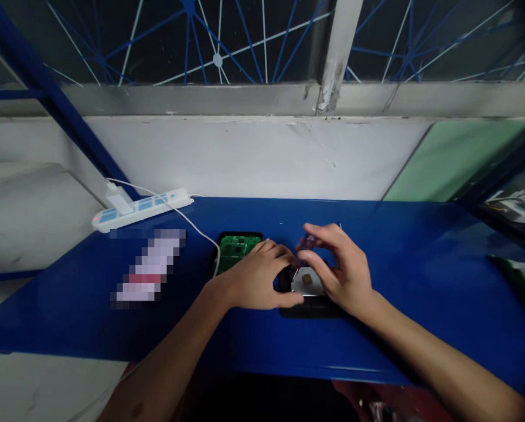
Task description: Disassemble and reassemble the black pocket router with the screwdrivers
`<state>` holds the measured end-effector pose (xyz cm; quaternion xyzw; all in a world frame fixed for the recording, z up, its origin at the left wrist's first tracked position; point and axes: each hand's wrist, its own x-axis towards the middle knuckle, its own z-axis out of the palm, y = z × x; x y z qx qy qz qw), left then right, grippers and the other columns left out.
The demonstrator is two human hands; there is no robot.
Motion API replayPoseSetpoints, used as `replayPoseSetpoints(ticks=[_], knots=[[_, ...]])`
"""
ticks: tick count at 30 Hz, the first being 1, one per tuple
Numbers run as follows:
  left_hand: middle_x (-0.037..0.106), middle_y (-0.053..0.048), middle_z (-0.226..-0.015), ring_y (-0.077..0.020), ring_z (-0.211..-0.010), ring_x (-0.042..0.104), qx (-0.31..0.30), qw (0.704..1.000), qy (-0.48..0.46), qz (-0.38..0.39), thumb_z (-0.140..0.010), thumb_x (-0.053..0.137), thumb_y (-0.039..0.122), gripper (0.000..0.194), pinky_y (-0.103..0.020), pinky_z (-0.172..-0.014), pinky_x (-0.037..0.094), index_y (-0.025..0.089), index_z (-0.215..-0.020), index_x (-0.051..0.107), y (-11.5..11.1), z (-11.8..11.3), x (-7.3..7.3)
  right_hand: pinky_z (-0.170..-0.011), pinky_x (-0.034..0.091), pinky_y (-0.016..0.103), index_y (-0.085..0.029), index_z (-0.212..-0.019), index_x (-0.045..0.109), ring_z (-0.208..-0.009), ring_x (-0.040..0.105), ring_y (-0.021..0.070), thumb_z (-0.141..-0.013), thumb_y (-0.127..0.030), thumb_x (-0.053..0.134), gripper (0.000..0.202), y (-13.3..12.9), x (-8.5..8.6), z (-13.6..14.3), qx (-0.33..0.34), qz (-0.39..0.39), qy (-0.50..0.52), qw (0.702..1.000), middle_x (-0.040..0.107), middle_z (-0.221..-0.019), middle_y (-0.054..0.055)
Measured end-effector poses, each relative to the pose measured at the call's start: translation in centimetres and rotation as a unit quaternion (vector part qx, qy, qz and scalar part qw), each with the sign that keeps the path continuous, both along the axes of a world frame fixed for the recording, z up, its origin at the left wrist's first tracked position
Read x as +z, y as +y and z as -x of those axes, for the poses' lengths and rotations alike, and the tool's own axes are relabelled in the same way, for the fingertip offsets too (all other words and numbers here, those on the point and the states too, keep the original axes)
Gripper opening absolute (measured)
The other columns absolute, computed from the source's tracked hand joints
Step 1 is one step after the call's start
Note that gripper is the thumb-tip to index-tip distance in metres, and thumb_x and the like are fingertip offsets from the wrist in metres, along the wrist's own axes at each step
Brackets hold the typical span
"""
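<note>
My right hand (344,266) is closed round the dark, translucent handle of a screwdriver (307,243), its thin shaft pointing down at a black device (313,306). On that device lies a silvery plate with a small tan square (307,279). My left hand (262,278) rests against the device's left side, thumb on its near edge and fingers spread along the far side; its fingertips are partly hidden near the tool. Left of the device, partly under my left hand, sits a green circuit board (236,249) in a black housing.
A white power strip (143,209) with a plugged-in adapter lies at the back left, its thin cable running toward the circuit board. A blurred-out flat object (150,266) is on the blue table (403,258). Dark green and white material touches the right edge.
</note>
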<state>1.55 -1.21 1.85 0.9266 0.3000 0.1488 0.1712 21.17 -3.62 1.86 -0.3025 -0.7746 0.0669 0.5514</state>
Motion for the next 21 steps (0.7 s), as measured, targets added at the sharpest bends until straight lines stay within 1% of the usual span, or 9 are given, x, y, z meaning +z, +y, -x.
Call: replayPoseSetpoints(ticks=[2,4,6,9,12,14,17,19,21], knots=[[0.06,-0.008,-0.122,-0.0357,-0.124,0.049,-0.007,1.0,0.01,0.016,-0.068,0.08,0.062,0.071,-0.059,-0.115,0.025,0.026,-0.125,0.055,-0.1,0.1,0.0,-0.073,0.056,0.035,-0.027,-0.126,0.059,-0.082,0.062,0.0169,-0.088,-0.019,0.072,0.041,0.1,0.2,0.0,-0.007,-0.019,-0.008,1.0,0.062,-0.09,0.002],[0.058,-0.009,-0.124,-0.038,-0.128,0.046,-0.007,1.0,0.019,0.016,-0.06,0.082,0.069,0.084,-0.06,-0.116,0.022,0.026,-0.126,0.054,-0.2,0.1,-0.1,-0.075,0.057,0.037,-0.026,-0.123,0.06,-0.085,0.061,0.0186,-0.089,-0.024,0.069,0.035,0.1,0.3,-0.1,-0.006,-0.013,-0.016,1.0,0.062,-0.092,0.004],[0.056,-0.011,-0.124,-0.0386,-0.124,0.047,-0.003,1.0,0.02,0.013,-0.057,0.084,0.069,0.087,-0.06,-0.112,0.029,0.024,-0.125,0.053,-0.2,0.1,-0.3,-0.08,0.058,0.041,-0.025,-0.13,0.056,-0.095,0.063,0.0206,-0.096,-0.025,0.058,0.034,0.0,0.3,-0.1,0.006,0.021,-0.018,1.0,0.062,-0.106,0.008],[0.056,-0.011,-0.125,-0.0361,-0.115,0.051,-0.005,1.0,0.014,0.015,-0.059,0.085,0.064,0.085,-0.056,-0.104,0.039,0.024,-0.126,0.051,-0.2,0.0,-0.6,-0.09,0.057,0.046,-0.026,-0.144,0.044,-0.111,0.064,0.0224,-0.1,-0.02,0.042,0.044,-0.3,0.2,-0.1,0.032,0.072,-0.016,0.997,0.056,-0.133,0.011],[0.055,-0.012,-0.128,-0.0368,-0.117,0.05,-0.002,1.0,0.019,0.015,-0.06,0.086,0.057,0.083,-0.057,-0.104,0.038,0.023,-0.127,0.051,-0.3,-0.2,-0.7,-0.096,0.056,0.045,-0.026,-0.15,0.036,-0.117,0.063,0.022,-0.099,-0.014,0.041,0.052,-0.6,0.1,0.1,0.043,0.07,-0.023,0.996,0.054,-0.142,0.012],[0.054,-0.014,-0.13,-0.0393,-0.121,0.048,-0.001,1.0,0.022,0.012,-0.061,0.086,0.055,0.083,-0.059,-0.105,0.037,0.021,-0.127,0.05,-0.5,-0.4,-0.6,-0.095,0.056,0.041,-0.026,-0.151,0.035,-0.115,0.064,0.0207,-0.098,-0.01,0.045,0.056,-0.7,0.2,0.3,0.037,0.05,-0.032,0.998,0.059,-0.135,0.012],[0.052,-0.015,-0.134,-0.0399,-0.124,0.047,0.0,1.0,0.026,0.017,-0.062,0.086,0.052,0.084,-0.059,-0.107,0.037,0.021,-0.131,0.049,-0.8,-0.7,-0.4,-0.085,0.058,0.036,-0.027,-0.148,0.041,-0.097,0.065,0.0179,-0.095,-0.01,0.055,0.057,-0.6,0.3,0.5,0.014,0.015,-0.034,0.999,0.066,-0.108,0.007],[0.052,-0.015,-0.134,-0.0395,-0.123,0.048,0.006,0.999,0.034,0.022,-0.062,0.086,0.05,0.082,-0.059,-0.107,0.038,0.022,-0.13,0.05,-1.0,-0.9,-0.2,-0.075,0.058,0.034,-0.027,-0.141,0.048,-0.084,0.062,0.0168,-0.092,-0.015,0.064,0.053,-0.4,0.2,0.5,-0.003,-0.006,-0.033,0.999,0.063,-0.094,0.004],[0.053,-0.014,-0.131,-0.0395,-0.121,0.049,0.009,0.999,0.039,0.018,-0.063,0.085,0.05,0.078,-0.059,-0.105,0.039,0.022,-0.127,0.052,-1.1,-1.0,-0.2,-0.071,0.057,0.035,-0.027,-0.135,0.054,-0.081,0.059,0.0173,-0.089,-0.021,0.07,0.048,-0.3,0.2,0.3,-0.02,-0.018,-0.035,0.999,0.058,-0.088,0.003]])
